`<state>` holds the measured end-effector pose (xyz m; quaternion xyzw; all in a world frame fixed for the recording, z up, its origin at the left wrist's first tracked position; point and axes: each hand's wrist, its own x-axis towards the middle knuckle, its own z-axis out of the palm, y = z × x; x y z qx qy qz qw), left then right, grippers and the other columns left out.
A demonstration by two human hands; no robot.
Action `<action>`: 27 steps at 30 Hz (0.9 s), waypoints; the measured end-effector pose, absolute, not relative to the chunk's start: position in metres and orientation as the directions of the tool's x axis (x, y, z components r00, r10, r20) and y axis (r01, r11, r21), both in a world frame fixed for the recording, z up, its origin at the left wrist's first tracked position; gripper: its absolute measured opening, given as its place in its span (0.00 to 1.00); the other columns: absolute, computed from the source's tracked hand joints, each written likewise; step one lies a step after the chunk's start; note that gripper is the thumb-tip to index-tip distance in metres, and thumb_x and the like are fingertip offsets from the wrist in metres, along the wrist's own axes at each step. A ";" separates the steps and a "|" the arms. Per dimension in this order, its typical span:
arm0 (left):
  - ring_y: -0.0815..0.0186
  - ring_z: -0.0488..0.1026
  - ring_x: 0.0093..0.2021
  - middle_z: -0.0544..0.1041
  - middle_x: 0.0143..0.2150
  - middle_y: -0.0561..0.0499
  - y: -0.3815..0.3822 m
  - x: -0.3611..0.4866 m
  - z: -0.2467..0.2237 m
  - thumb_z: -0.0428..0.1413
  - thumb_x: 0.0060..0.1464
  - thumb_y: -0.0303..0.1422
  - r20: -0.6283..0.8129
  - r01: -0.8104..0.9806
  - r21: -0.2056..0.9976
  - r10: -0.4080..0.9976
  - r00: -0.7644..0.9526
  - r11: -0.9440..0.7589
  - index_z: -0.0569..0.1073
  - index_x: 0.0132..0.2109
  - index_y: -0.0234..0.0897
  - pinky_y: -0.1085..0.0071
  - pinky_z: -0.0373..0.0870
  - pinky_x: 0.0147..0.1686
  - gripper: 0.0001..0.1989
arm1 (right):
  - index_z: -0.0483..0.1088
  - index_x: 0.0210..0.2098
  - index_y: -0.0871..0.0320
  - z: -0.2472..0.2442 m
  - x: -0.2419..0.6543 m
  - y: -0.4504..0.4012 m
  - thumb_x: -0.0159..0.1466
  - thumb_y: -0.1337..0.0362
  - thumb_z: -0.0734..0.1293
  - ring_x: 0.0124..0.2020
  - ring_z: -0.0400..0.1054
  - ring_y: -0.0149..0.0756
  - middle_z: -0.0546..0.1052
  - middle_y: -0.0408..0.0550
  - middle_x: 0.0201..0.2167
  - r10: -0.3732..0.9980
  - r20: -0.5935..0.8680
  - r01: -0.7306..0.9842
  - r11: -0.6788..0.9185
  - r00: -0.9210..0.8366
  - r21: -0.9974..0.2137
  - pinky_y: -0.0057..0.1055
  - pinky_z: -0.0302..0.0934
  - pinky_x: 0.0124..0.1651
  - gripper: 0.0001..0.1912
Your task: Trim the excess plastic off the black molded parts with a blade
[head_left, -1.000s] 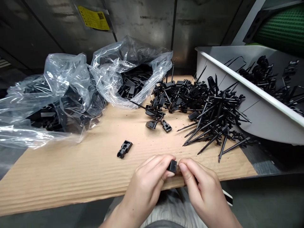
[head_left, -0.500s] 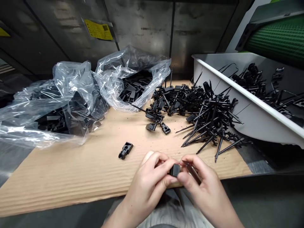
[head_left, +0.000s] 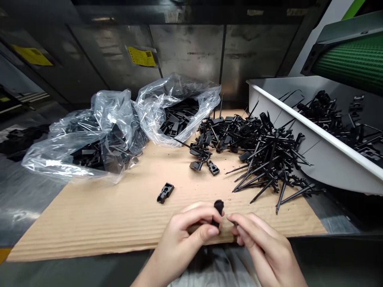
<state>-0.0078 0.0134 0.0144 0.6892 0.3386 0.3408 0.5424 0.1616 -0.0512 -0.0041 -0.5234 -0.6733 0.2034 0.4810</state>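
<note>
My left hand (head_left: pixel 187 229) is closed, pinching a small black plastic part (head_left: pixel 218 206) upright between thumb and fingers above the front of the cardboard. Beside it, with a small gap, my right hand (head_left: pixel 260 239) is closed on a thin dark pointed strip (head_left: pixel 234 223); only a bit of it shows under the fingertips. A loose black clip-like block (head_left: pixel 165 193) lies on the cardboard, left of and beyond my left hand. Farther back, another such block (head_left: pixel 213 168) rests at the edge of a heap of black plastic pieces with long stems (head_left: pixel 266 155).
The corrugated cardboard (head_left: pixel 98 223) covers the metal table. At the back left stand clear plastic bags (head_left: pixel 113 107) of black parts. A grey-white bin (head_left: pixel 278 131) with black assemblies stands at the right, under a green roller (head_left: pixel 353 59). A metal wall (head_left: pixel 188 52) closes the back.
The black part in my left hand has been turned upright. My right hand has rolled over, hiding most of the dark strip that showed before. The view has shifted slightly up and left.
</note>
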 end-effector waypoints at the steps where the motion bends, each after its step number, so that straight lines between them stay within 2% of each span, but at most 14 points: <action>1: 0.66 0.74 0.30 0.75 0.31 0.50 0.012 -0.005 0.012 0.54 0.55 0.40 0.081 0.062 0.990 0.870 0.485 -0.127 0.74 0.35 0.38 0.75 0.72 0.32 0.10 | 0.66 0.49 0.52 -0.006 0.162 -0.051 0.61 0.76 0.57 0.30 0.71 0.27 0.74 0.44 0.31 0.886 0.462 0.532 0.405 -0.030 -0.744 0.19 0.66 0.34 0.20; 2: 0.67 0.74 0.30 0.75 0.32 0.51 0.011 -0.003 0.010 0.55 0.55 0.36 0.064 0.023 0.996 0.899 0.433 -0.082 0.72 0.39 0.39 0.76 0.72 0.31 0.06 | 0.64 0.51 0.53 -0.007 0.162 -0.050 0.61 0.77 0.57 0.30 0.72 0.28 0.75 0.45 0.32 0.873 0.484 0.560 0.432 -0.062 -0.707 0.19 0.66 0.34 0.22; 5: 0.67 0.76 0.35 0.76 0.39 0.52 0.011 0.000 0.005 0.57 0.53 0.28 0.106 0.002 0.993 0.927 0.360 -0.115 0.70 0.49 0.44 0.76 0.73 0.36 0.16 | 0.63 0.52 0.58 -0.010 0.161 -0.049 0.60 0.77 0.60 0.34 0.73 0.31 0.77 0.49 0.36 0.841 0.536 0.667 0.444 -0.080 -0.598 0.21 0.68 0.37 0.21; 10: 0.66 0.73 0.42 0.77 0.39 0.51 0.016 -0.006 0.008 0.57 0.52 0.23 0.263 0.103 0.934 0.854 0.449 -0.342 0.77 0.43 0.41 0.78 0.70 0.42 0.12 | 0.67 0.45 0.60 -0.007 0.158 -0.049 0.57 0.78 0.64 0.32 0.73 0.34 0.78 0.50 0.32 0.763 0.646 0.743 0.432 0.000 -0.511 0.27 0.68 0.36 0.17; 14: 0.67 0.72 0.43 0.76 0.41 0.50 0.016 -0.009 0.008 0.54 0.54 0.22 0.299 0.113 0.909 0.816 0.496 -0.401 0.75 0.47 0.40 0.79 0.68 0.43 0.14 | 0.66 0.47 0.59 -0.002 0.158 -0.045 0.57 0.79 0.63 0.31 0.72 0.34 0.77 0.50 0.31 0.778 0.624 0.729 0.466 -0.068 -0.501 0.29 0.68 0.34 0.19; 19: 0.68 0.72 0.42 0.75 0.41 0.51 0.015 -0.009 0.008 0.53 0.55 0.21 0.300 0.110 0.906 0.803 0.514 -0.409 0.74 0.46 0.39 0.81 0.67 0.42 0.14 | 0.66 0.48 0.59 -0.004 0.159 -0.044 0.56 0.80 0.62 0.32 0.71 0.36 0.76 0.52 0.33 0.798 0.597 0.757 0.442 -0.086 -0.481 0.30 0.67 0.34 0.21; 21: 0.69 0.72 0.43 0.74 0.41 0.51 0.015 -0.010 0.008 0.53 0.55 0.21 0.305 0.093 0.909 0.800 0.517 -0.406 0.74 0.47 0.39 0.82 0.67 0.43 0.14 | 0.66 0.48 0.60 -0.004 0.159 -0.045 0.57 0.80 0.62 0.32 0.71 0.36 0.76 0.52 0.33 0.805 0.587 0.744 0.443 -0.085 -0.500 0.29 0.67 0.35 0.21; 23: 0.70 0.71 0.43 0.74 0.41 0.53 0.015 -0.011 0.007 0.54 0.55 0.20 0.305 0.076 0.914 0.799 0.518 -0.398 0.74 0.47 0.41 0.83 0.65 0.44 0.16 | 0.66 0.46 0.59 -0.001 0.158 -0.044 0.58 0.79 0.61 0.30 0.70 0.32 0.75 0.49 0.30 0.845 0.530 0.687 0.426 -0.069 -0.589 0.25 0.66 0.33 0.18; 26: 0.71 0.71 0.44 0.74 0.43 0.55 0.015 -0.013 0.007 0.55 0.54 0.20 0.273 0.077 0.928 0.807 0.524 -0.364 0.74 0.48 0.44 0.85 0.63 0.45 0.18 | 0.68 0.35 0.57 0.007 0.157 -0.042 0.61 0.74 0.60 0.23 0.68 0.27 0.71 0.41 0.22 0.934 0.358 0.552 0.309 -0.021 -0.775 0.19 0.62 0.27 0.08; 27: 0.72 0.71 0.45 0.74 0.43 0.55 0.014 -0.013 0.006 0.55 0.54 0.20 0.260 0.079 0.933 0.807 0.530 -0.352 0.74 0.48 0.45 0.86 0.63 0.46 0.18 | 0.67 0.31 0.56 0.009 0.157 -0.041 0.62 0.72 0.59 0.22 0.67 0.26 0.70 0.40 0.21 0.953 0.301 0.519 0.263 -0.010 -0.813 0.19 0.61 0.27 0.08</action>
